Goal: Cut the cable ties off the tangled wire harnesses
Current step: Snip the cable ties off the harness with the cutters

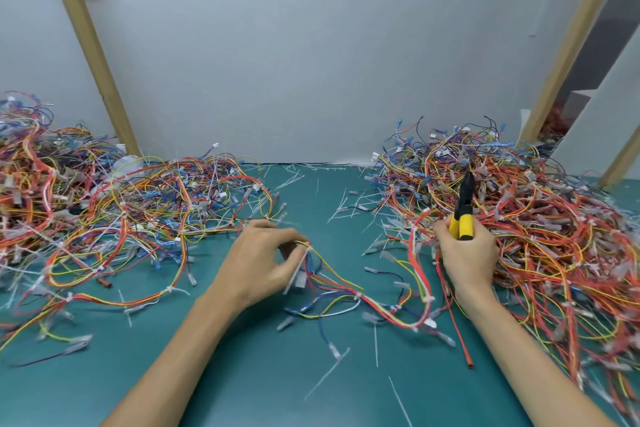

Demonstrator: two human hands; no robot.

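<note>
L hand (258,262) pinches harness (346,291); R hand (465,253) grips cutters (464,208).

Single view here, worn on the head, looking forward and down over the teal counter (263,374) to the pale wall (311,45) behind it. Wide lens: the wooden posts (90,45) splay outward. It's close in, both forearms (173,357) entering from the bottom edge, left hand (258,262) and right hand (465,253) mid-frame, left wire pile (104,201) and right wire pile (536,218) cut by the side edges.
</note>
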